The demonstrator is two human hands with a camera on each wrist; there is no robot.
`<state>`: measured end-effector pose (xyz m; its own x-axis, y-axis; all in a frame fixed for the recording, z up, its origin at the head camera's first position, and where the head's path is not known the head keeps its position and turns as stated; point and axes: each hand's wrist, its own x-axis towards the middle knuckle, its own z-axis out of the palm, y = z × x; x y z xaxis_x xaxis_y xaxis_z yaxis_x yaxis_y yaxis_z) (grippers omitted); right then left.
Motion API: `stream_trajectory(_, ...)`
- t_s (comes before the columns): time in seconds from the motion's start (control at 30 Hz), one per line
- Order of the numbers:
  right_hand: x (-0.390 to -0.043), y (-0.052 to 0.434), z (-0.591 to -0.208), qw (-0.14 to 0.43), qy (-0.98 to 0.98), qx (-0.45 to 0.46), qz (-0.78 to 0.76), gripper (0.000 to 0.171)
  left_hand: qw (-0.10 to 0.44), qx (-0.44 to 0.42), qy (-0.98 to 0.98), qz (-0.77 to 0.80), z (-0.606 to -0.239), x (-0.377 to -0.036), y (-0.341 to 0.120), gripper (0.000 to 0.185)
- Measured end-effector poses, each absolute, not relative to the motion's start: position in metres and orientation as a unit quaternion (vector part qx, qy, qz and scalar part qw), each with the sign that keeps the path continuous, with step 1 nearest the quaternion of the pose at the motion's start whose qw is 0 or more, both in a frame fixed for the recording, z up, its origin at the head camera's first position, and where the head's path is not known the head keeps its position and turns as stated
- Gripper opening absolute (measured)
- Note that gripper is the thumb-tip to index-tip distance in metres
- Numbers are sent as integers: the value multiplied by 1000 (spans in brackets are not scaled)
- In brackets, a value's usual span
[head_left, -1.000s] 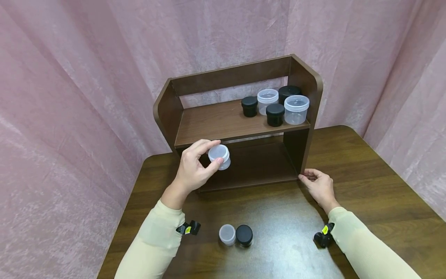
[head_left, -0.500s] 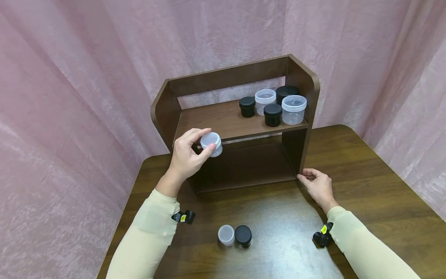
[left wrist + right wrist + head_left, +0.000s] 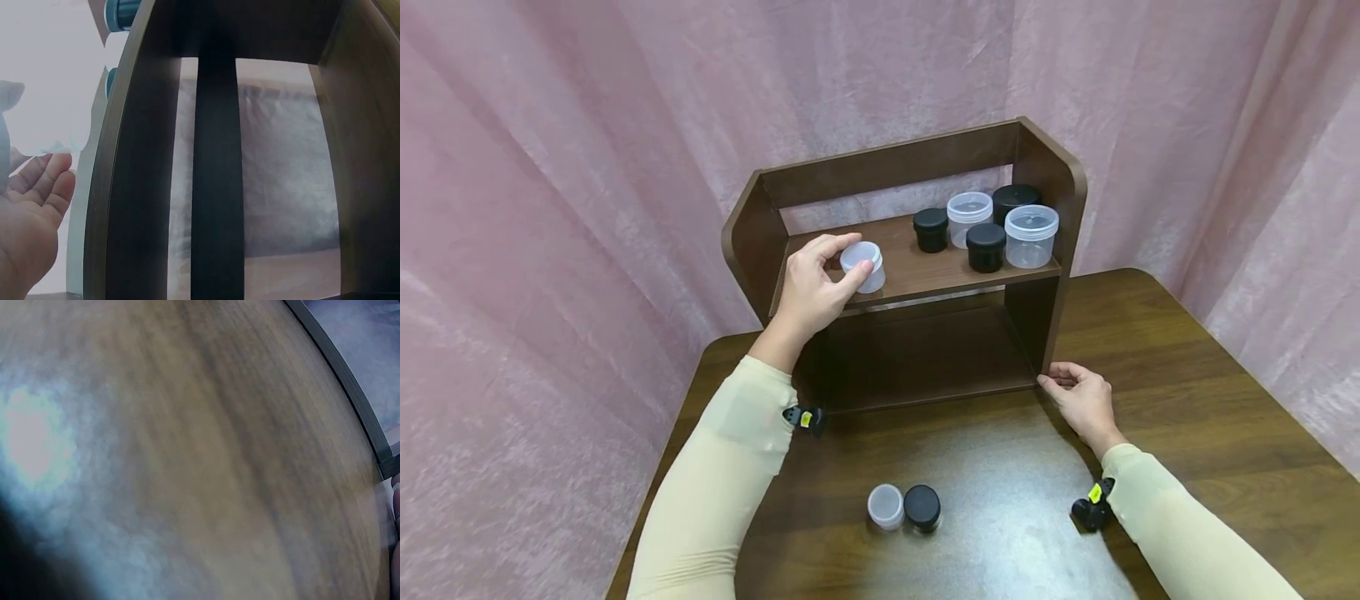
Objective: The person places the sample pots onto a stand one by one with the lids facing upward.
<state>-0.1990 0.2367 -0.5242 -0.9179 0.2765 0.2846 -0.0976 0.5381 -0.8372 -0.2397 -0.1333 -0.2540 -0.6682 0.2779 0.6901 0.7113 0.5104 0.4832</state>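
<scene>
My left hand [image 3: 816, 279] pinches a small clear lidded jar [image 3: 871, 279] between thumb and fingers, at the left part of the upper shelf board. I cannot tell whether the jar's base touches the board. In the left wrist view the jar is washed out beside the curled fingers [image 3: 53, 181]. My right hand [image 3: 1084, 404] holds the lower front corner of the brown shelf unit [image 3: 1048, 325], thumb at the panel's front edge. The right wrist view catches only a sliver of those fingers at its edge. Farther right on the upper board stand two small black jars [image 3: 985, 248], [image 3: 932, 231].
Two larger clear jars [image 3: 1032, 242], [image 3: 970, 218] and a larger black jar [image 3: 1017, 198] stand at the upper board's right end. A small clear jar [image 3: 886, 507] and a black-lidded jar [image 3: 922, 507] sit on the table [image 3: 985, 450]. Pink curtains [image 3: 880, 75] hang behind.
My left hand has raised the small clear jar from in front of the lower compartment to the level of the upper board. My right hand has stayed at the corner.
</scene>
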Motion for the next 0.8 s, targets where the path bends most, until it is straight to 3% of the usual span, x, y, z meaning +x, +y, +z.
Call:
stream_trajectory(0.47, -197, 232, -522, 194, -854, -50, 481, 33, 190, -220, -877, -384, -248, -283, -115, 46)
stream_trajectory(0.8, -195, 226, -520, 183, -855, -47, 483, 32, 159, -178, -898, -370, -248, -299, -112, 53)
